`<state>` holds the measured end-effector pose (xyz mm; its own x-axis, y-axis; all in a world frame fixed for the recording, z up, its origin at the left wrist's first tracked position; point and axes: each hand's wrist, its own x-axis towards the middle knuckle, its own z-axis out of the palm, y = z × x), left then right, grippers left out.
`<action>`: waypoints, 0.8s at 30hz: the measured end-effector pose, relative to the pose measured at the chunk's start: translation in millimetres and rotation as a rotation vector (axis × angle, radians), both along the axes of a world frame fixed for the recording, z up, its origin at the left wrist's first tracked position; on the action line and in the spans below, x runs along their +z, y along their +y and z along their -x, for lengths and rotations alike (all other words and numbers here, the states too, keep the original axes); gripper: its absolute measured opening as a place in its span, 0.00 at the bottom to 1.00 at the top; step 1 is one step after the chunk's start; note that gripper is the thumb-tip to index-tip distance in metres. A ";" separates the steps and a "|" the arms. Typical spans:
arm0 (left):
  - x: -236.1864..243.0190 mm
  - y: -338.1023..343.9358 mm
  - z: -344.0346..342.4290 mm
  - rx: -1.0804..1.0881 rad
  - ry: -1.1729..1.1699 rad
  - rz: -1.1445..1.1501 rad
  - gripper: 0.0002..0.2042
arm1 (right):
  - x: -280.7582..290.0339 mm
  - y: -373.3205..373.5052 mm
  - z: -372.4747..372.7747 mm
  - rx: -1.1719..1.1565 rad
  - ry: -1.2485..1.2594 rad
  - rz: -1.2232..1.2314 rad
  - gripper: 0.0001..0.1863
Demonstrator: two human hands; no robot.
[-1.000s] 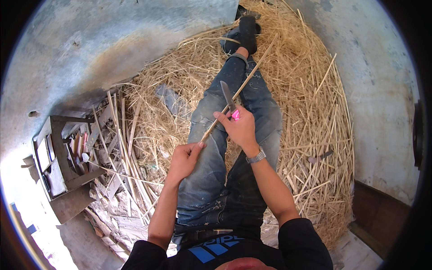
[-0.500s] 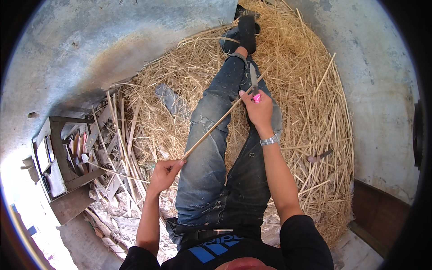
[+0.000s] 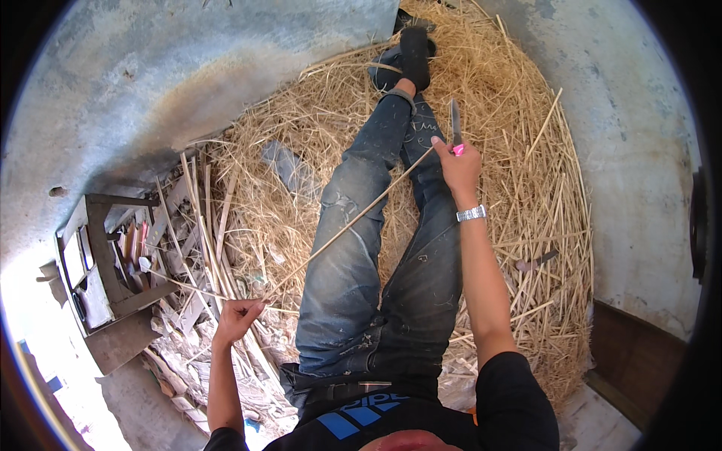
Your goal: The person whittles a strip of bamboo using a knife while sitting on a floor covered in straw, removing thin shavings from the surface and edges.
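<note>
A long, thin, straw-coloured strip, apparently bamboo [image 3: 347,228], slants across my outstretched legs. Its lower end is pinched in my left hand [image 3: 239,319], closed and held left of my thigh. At its upper end the thumb of my right hand [image 3: 462,169] presses by the tip. That hand is wrapped round a knife [image 3: 455,124] with a pink handle, its blade pointing away from me. Whether the blade touches the strip cannot be made out.
Straw and thin shavings [image 3: 504,90] heap around my legs. Longer strips [image 3: 207,225] lean at the left beside a wooden frame [image 3: 98,248]. A dark blade-like tool [image 3: 535,261] lies in the straw at right. A grey wall [image 3: 624,113] curves close on the right.
My hands have moved apart: the left went down and left, the right went right with the knife. More of the strip now stretches between them, and its end no longer sticks out past the right hand.
</note>
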<state>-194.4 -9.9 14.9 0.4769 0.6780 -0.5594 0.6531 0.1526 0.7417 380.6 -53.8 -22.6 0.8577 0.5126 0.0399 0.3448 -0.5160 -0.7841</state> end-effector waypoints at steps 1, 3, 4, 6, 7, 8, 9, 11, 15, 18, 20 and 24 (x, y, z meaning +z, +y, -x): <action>0.5 1.7 3.0 -0.002 -0.001 -0.002 0.20 | -0.2 0.6 -5.2 -0.021 -0.004 0.002 0.23; 11.5 7.2 0.6 -0.061 -0.021 0.052 0.25 | -0.7 -0.7 -12.5 -0.043 -0.008 0.003 0.23; 4.9 7.6 6.9 -0.063 -0.022 0.051 0.25 | -1.0 -2.1 -15.7 -0.083 -0.007 -0.013 0.23; -4.5 8.0 17.7 -0.028 -0.030 0.113 0.16 | -2.0 -3.5 -17.9 -0.120 -0.004 -0.035 0.22; -8.9 8.2 23.0 -0.029 -0.031 0.110 0.16 | -3.0 -6.0 -17.0 -0.106 -0.023 -0.087 0.22; -6.8 8.0 20.5 -0.043 -0.006 0.139 0.16 | -0.8 -7.3 -12.5 -0.089 -0.040 -0.134 0.22; -5.9 7.8 18.7 -0.056 0.018 0.168 0.17 | 1.7 -9.8 -7.8 -0.087 -0.039 -0.133 0.22; -7.7 7.3 18.2 -0.056 0.010 0.184 0.16 | 11.2 -14.8 6.9 -0.022 -0.126 -0.056 0.21; -21.5 7.9 28.1 -0.132 -0.007 0.082 0.15 | 23.0 -15.5 45.6 0.197 -0.251 0.231 0.23; -13.1 4.7 8.1 -0.111 0.039 -0.086 0.16 | 11.8 -24.4 95.4 0.415 -0.250 0.336 0.22; 0.9 7.6 -5.3 -0.125 0.065 -0.150 0.13 | 11.1 -40.7 146.7 0.649 -0.265 0.268 0.18; -3.5 -1.4 -10.6 -0.104 0.015 -0.303 0.10 | 28.0 -66.8 201.8 0.853 -0.210 0.298 0.16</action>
